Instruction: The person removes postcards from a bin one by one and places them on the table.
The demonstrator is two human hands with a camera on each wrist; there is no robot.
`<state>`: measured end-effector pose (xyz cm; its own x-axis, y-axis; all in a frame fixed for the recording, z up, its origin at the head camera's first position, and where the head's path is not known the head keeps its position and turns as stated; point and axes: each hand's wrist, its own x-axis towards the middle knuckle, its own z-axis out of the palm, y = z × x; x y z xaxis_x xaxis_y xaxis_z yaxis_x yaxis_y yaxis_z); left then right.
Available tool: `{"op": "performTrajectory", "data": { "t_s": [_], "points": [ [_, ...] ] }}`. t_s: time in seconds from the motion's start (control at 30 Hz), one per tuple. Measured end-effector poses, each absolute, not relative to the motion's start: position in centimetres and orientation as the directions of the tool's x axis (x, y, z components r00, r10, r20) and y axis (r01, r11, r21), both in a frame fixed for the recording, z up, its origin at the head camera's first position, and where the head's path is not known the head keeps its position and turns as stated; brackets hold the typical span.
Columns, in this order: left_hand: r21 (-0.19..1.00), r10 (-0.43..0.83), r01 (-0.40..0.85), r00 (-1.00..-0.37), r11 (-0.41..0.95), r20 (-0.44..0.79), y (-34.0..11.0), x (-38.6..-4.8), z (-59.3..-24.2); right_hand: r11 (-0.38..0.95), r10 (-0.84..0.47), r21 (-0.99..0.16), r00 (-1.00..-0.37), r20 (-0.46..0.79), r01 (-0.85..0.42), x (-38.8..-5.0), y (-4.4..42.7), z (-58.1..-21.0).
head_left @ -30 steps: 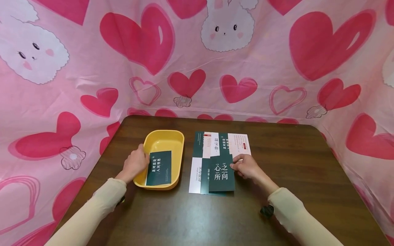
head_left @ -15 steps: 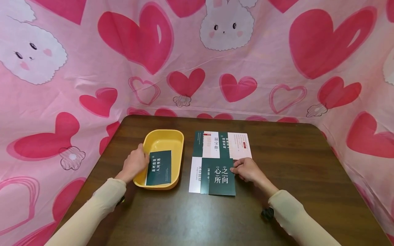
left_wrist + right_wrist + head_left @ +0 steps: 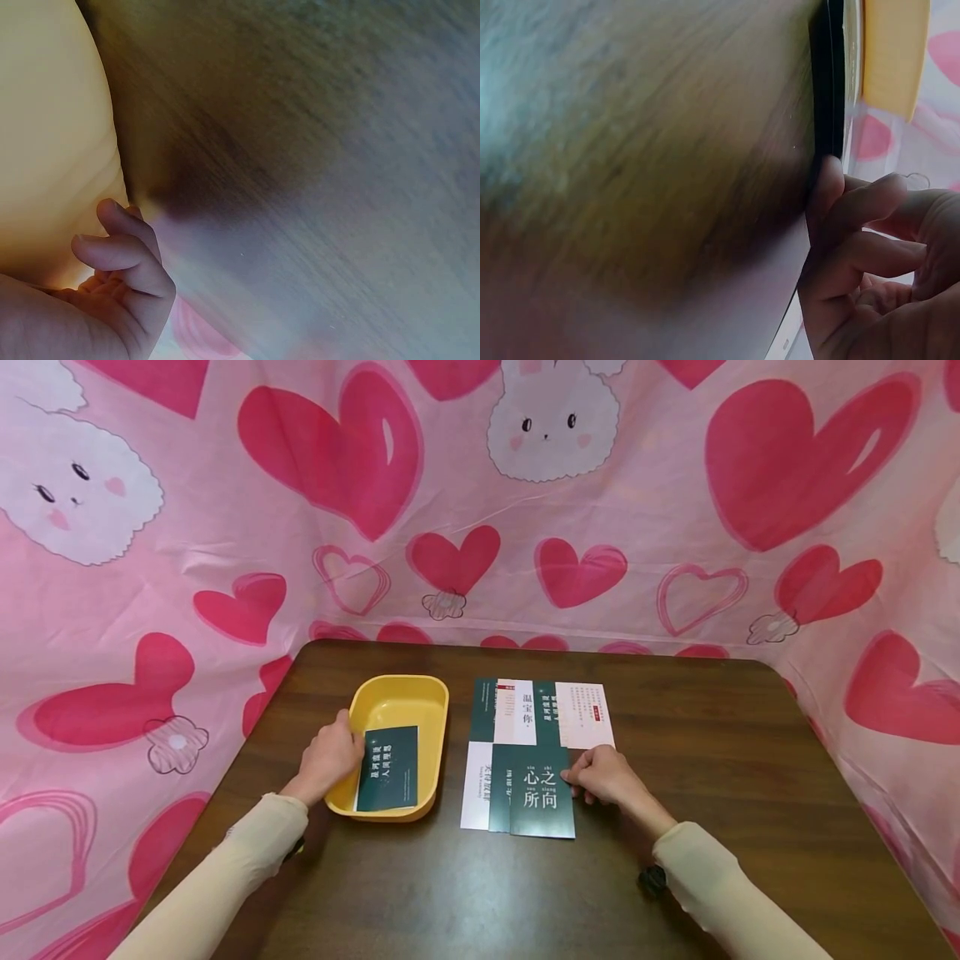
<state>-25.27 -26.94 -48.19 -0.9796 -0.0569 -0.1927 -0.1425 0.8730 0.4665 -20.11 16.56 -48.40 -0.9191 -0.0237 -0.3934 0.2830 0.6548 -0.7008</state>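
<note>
My left hand (image 3: 327,758) grips the left rim of a yellow plastic basin (image 3: 408,702), fingers curled along its outer wall (image 3: 52,135) in the left wrist view. Inside the basin lies a dark green card (image 3: 397,772) with white characters. My right hand (image 3: 603,774) pinches the right edge of another dark green card (image 3: 542,818), thumb against fingers. That card lies at the right end of the front row, overlapping a green card (image 3: 500,814) to its left. In the right wrist view, my right hand (image 3: 870,262) holds the dark card's edge (image 3: 826,90) close above the table.
Behind the front row, overlapping cards form a back row, with a pale pink card (image 3: 585,718) at its right end. A white card (image 3: 474,793) starts the front row. The brown wooden table (image 3: 697,735) meets a pink heart-print cloth (image 3: 645,510) at its back and sides.
My right hand has brought the dark green card slightly toward me and down, flush with the front row. My left hand stays on the basin.
</note>
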Motion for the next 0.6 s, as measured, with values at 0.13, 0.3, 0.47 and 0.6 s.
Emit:
{"op": "performTrajectory", "data": {
  "t_s": [0.13,0.3,0.47,0.6],
  "points": [
    [0.468,-0.060,-0.145,-0.979,0.872,-0.193,-26.91,-25.27,-48.20,0.672,-0.027,-0.688,-0.920,-0.391,0.272,-20.16,16.58,-48.36],
    [0.469,-0.059,-0.141,-0.981,0.872,-0.186,-26.94,-25.25,-48.29,0.692,-0.036,-0.675,-0.922,-0.386,0.256,-20.15,16.60,-48.34],
    [0.466,-0.052,-0.130,-0.983,0.875,-0.177,-27.03,-25.23,-48.37,0.715,-0.041,-0.654,-0.919,-0.393,0.247,-20.23,16.65,-48.40],
    [0.466,-0.053,-0.132,-0.983,0.875,-0.177,-27.07,-25.16,-48.34,0.729,-0.051,-0.644,-0.919,-0.391,0.233,-20.33,16.63,-48.46]
  ]
}}
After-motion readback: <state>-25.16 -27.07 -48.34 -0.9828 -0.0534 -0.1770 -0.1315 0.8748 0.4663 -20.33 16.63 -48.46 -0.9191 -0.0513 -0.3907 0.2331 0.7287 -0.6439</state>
